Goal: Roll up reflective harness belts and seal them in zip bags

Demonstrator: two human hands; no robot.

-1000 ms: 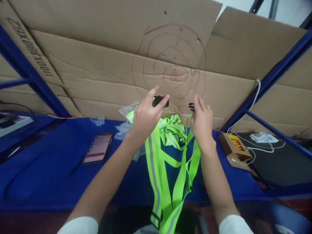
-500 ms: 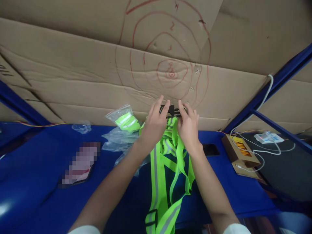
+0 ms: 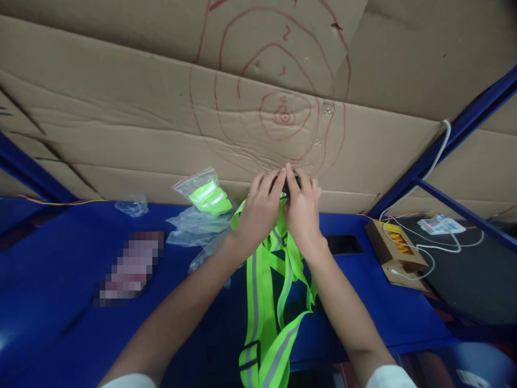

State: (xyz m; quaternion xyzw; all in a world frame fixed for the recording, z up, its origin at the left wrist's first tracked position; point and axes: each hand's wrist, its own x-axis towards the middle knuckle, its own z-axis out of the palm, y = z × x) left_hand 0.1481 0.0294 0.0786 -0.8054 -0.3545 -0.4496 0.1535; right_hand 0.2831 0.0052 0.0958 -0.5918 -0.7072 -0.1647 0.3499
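Left grip (image 3: 258, 211) and right grip (image 3: 304, 211) flank the black buckle (image 3: 286, 188).

Illumination is moderate, diffuse and cool; the source direction cannot be determined. Reference: green strap (image 3: 255, 291). Above the strap, the cardboard (image 3: 133, 129) is dimmer toward its top, with narrow shadows along its creases. Far left of the strap, the blue tabletop (image 3: 72, 258) shows a pale glare patch. Upper left of the strap, the plastic bag (image 3: 195, 183) carries small highlights; left of it, coarse pixelation masks a flat object (image 3: 131, 264). Far lower right of the strap, a blue object (image 3: 480, 361) is blurred. Wide-angle distortion stretches the periphery.
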